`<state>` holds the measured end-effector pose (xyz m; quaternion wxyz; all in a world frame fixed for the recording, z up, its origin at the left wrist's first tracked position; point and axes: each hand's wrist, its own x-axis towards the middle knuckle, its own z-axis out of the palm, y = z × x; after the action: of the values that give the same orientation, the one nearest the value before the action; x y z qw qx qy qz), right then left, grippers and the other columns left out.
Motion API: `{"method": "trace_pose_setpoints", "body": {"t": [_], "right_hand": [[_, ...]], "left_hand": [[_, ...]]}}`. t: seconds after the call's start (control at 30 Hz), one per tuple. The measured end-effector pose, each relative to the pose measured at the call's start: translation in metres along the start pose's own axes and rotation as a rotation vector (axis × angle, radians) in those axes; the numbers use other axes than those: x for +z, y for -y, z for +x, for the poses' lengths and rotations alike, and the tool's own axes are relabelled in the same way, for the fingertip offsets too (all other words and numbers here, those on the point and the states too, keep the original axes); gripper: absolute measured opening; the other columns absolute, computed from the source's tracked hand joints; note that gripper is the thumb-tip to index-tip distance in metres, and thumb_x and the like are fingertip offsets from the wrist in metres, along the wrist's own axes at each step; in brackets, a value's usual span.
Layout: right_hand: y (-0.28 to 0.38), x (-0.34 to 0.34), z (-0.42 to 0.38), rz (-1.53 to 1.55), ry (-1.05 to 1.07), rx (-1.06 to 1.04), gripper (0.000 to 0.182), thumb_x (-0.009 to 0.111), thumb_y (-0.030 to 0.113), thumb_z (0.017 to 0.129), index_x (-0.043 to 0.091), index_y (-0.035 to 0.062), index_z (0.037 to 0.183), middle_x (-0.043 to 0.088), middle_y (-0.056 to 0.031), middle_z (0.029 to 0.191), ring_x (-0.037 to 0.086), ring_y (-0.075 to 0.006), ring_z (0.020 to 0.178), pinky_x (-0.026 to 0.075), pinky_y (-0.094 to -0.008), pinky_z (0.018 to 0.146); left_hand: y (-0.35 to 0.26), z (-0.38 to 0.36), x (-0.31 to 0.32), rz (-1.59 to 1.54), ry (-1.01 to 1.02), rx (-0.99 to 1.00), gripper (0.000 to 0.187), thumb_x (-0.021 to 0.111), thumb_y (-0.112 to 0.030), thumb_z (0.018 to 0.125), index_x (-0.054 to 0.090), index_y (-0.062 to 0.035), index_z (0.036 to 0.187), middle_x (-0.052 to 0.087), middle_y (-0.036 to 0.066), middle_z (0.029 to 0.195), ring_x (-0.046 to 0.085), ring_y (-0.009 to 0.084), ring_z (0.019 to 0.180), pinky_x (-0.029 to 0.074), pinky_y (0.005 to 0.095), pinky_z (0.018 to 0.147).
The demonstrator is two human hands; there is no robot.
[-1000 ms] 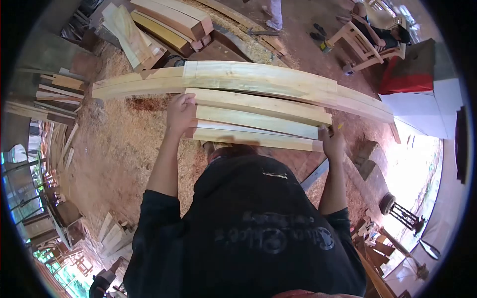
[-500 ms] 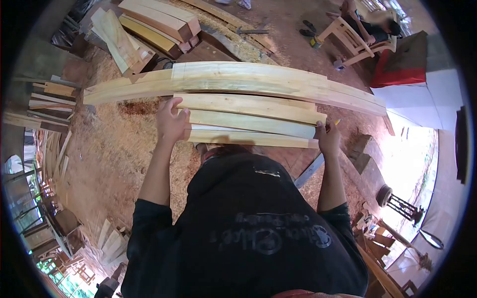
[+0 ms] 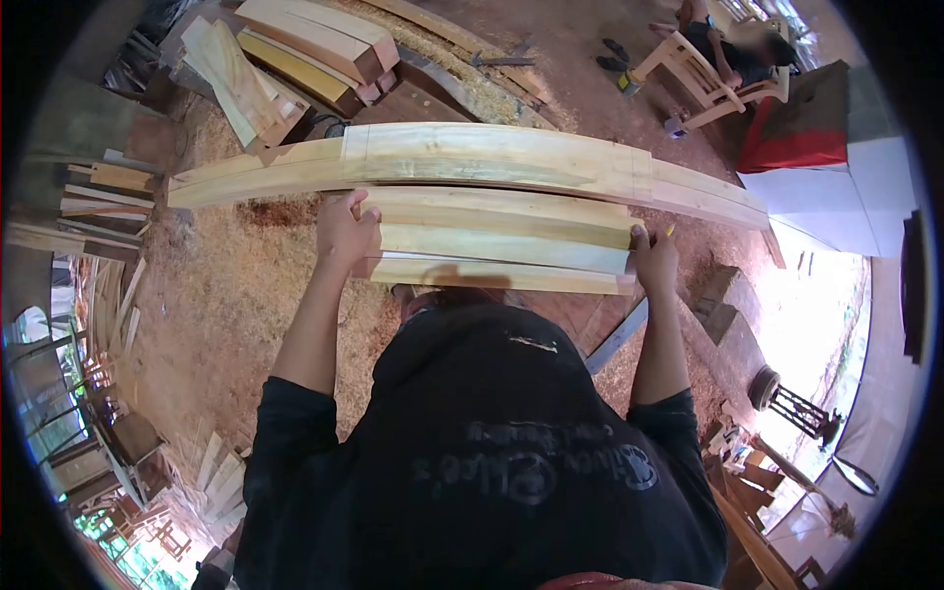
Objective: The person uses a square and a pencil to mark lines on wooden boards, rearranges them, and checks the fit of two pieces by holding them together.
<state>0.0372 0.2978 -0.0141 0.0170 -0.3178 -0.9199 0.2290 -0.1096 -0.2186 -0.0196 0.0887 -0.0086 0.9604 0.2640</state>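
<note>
My left hand (image 3: 346, 234) is closed around the left end of a pale wooden board (image 3: 501, 208), its thumb toward the board's face. At the right end my right hand (image 3: 656, 260) grips the same board, with a yellow-tipped stick like a pencil (image 3: 671, 231) poking out between its fingers. A second pale board (image 3: 501, 245) lies flush along the near edge of the held one. Closer to my body is another board (image 3: 492, 274), with a narrow white gap beside it. Just beyond, long planks (image 3: 492, 155) run crosswise.
Thick timber blocks (image 3: 315, 39) are stacked at the back left, beside a leaning board (image 3: 231, 84). Sawdust covers the floor (image 3: 236, 295). At the back right, a person sits near a wooden chair (image 3: 693, 74). A grey metal blade (image 3: 618, 336) lies by my right forearm.
The held board has come down against the board on its near side, closing the line between them. My left hand has shifted slightly right, and its fingers have closed more.
</note>
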Motion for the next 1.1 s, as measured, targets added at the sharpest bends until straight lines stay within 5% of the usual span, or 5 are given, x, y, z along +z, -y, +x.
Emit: {"method": "trace_pose_setpoints", "body": {"t": [0.37,0.43,0.53,0.6,1.1], "right_hand": [[-0.020,0.014,0.007,0.111,0.051,0.011,0.045,0.069,0.043,0.098,0.073,-0.0020,0.103,0.074,-0.0220,0.084,0.074,-0.0362,0.079,0.055,-0.0467,0.074],[-0.009,-0.003,-0.009,0.217,0.127,0.093,0.039,0.071,0.038,0.097,0.074,0.0019,0.111,0.077,-0.0175,0.088,0.076,-0.0305,0.081,0.057,-0.0430,0.076],[-0.040,0.002,-0.015,-0.237,0.072,-0.144,0.038,0.072,0.036,0.095,0.075,0.0050,0.118,0.078,-0.0165,0.098,0.075,-0.0312,0.088,0.057,-0.0426,0.081],[-0.056,0.020,-0.021,0.074,0.012,-0.152,0.042,0.076,0.029,0.092,0.070,0.0025,0.125,0.074,-0.0248,0.105,0.070,-0.0410,0.102,0.054,-0.0487,0.090],[-0.020,-0.023,-0.041,0.324,0.211,-0.059,0.085,0.097,0.018,0.064,0.063,0.0079,0.142,0.076,-0.0185,0.117,0.074,-0.0327,0.107,0.056,-0.0415,0.094]], "left_hand": [[0.035,0.012,-0.017,-0.681,0.170,-0.382,0.051,0.070,-0.019,0.100,0.058,0.0033,0.144,0.069,0.011,0.128,0.065,0.0175,0.113,0.053,0.0296,0.095],[0.050,-0.007,-0.015,-0.630,0.164,-0.331,0.051,0.071,-0.020,0.098,0.060,0.0055,0.142,0.070,0.013,0.129,0.066,0.0205,0.115,0.053,0.0327,0.099],[0.074,-0.017,0.006,-0.669,0.160,-0.157,0.051,0.073,-0.016,0.097,0.061,0.0064,0.141,0.070,0.016,0.131,0.066,0.0209,0.119,0.052,0.0354,0.102],[0.062,-0.018,0.006,-0.558,0.114,-0.152,0.049,0.075,-0.020,0.096,0.065,0.0080,0.135,0.073,0.018,0.126,0.068,0.0226,0.116,0.052,0.0361,0.100],[0.061,-0.017,0.021,-0.314,-0.040,-0.185,0.059,0.084,-0.029,0.087,0.068,0.0044,0.132,0.074,0.019,0.124,0.070,0.0265,0.116,0.052,0.0374,0.100]]}}
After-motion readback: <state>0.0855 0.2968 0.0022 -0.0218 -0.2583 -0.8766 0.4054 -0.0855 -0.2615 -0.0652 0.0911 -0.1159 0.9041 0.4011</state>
